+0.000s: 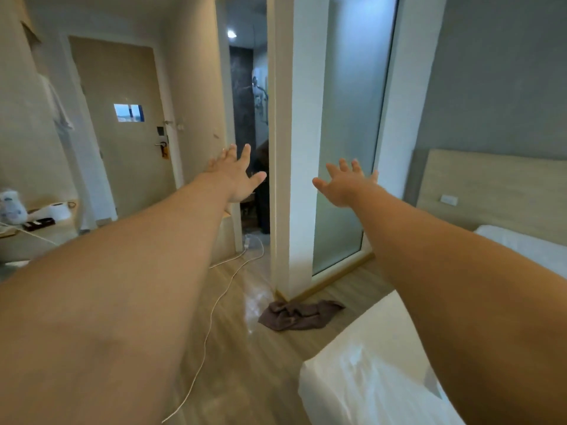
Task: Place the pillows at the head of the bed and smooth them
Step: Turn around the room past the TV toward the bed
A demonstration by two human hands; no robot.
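Note:
Both my arms are stretched out in front of me at chest height. My left hand is open with fingers spread, in front of the dark bathroom doorway. My right hand is also open and empty, in front of the frosted glass panel. The bed with its white sheet lies at the lower right, partly hidden by my right forearm. A white pillow rests at the far right below the wooden headboard. Neither hand touches the bed or pillow.
A brown towel lies crumpled on the wooden floor by the white pillar. A white cable trails across the floor. The room door stands at the back left. A low shelf at the left holds small items.

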